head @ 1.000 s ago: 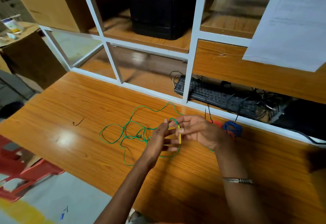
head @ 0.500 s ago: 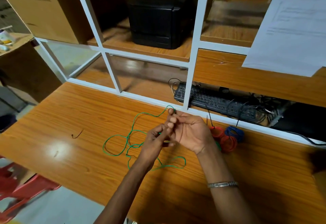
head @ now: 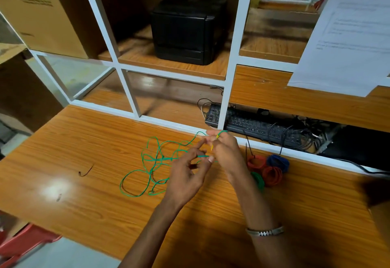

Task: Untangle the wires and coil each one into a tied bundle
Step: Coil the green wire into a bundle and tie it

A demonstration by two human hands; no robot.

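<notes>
Nearest the camera, two bare forearms reach forward over the orange-brown wood-grain tabletop (head: 84, 193); the right wrist wears a thin silver metal bracelet (head: 264, 231). The left hand (head: 185, 174) hovers above the table with its fingers curled, thumb and forefinger pinching a short taut stretch of the thin green insulated wire (head: 147, 162). Just beside it, the right hand (head: 226, 153) is raised slightly higher, its fingers curled round the same wire near a small yellow-tipped end that shows at the fingertips.

From the hands the green wire trails leftward and lies on the table in several loose, overlapping loops, crossing itself in a knotted-looking cluster near its middle, with one wide loop closest to the table's front edge. It is slender, glossy and uniformly green.

To the right of the right forearm sit four small coiled wire bundles touching one another: a green coil (head: 258, 180), two red coils (head: 272, 174), and a blue coil (head: 278, 162), with thin black tie ends sticking up. Well to the left lies a short dark scrap of wire (head: 86, 171).

Farther back, behind a white metal frame (head: 229, 90), rests a black computer keyboard (head: 257, 125) among tangled dark cables. On the shelf above stands a black boxy printer (head: 185, 29), with a brown cardboard box (head: 42, 12) to its left and a white printed paper sheet (head: 346, 35) hanging at right.
</notes>
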